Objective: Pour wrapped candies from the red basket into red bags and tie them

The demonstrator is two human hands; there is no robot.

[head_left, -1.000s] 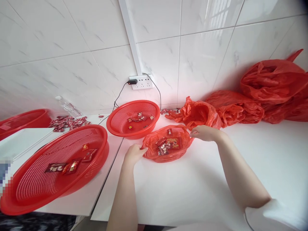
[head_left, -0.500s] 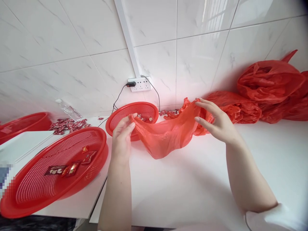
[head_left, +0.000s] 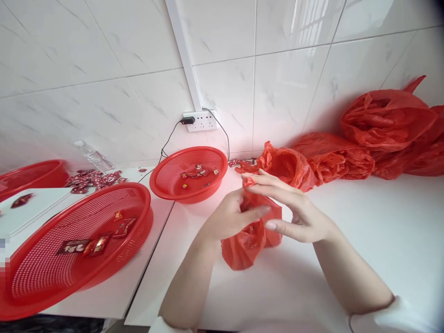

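Observation:
A thin red plastic bag (head_left: 243,252) hangs bunched between my two hands, over the white table. My left hand (head_left: 231,215) is closed on the bag's left side, its thumb pointing right across the plastic. From the right, my right hand (head_left: 294,208) grips the bag's gathered top with its fingers, the thumb lower down beside the plastic. Behind the hands, an open red bag (head_left: 286,164) rests crumpled against the wall. Left of it is a round red basket (head_left: 189,196) with several small wrapped pieces inside.
A larger red basket (head_left: 138,196) holding wrapped packets stands at the left. Behind it lie small red packets (head_left: 88,180) and a clear bottle (head_left: 93,156). Full red bags (head_left: 388,120) line the wall at right. A power strip (head_left: 203,121) with cables is on the wall.
My hands have come together and lower, the left moving right. The bag, stretched wide between them before, is now gathered. The small basket is now uncovered.

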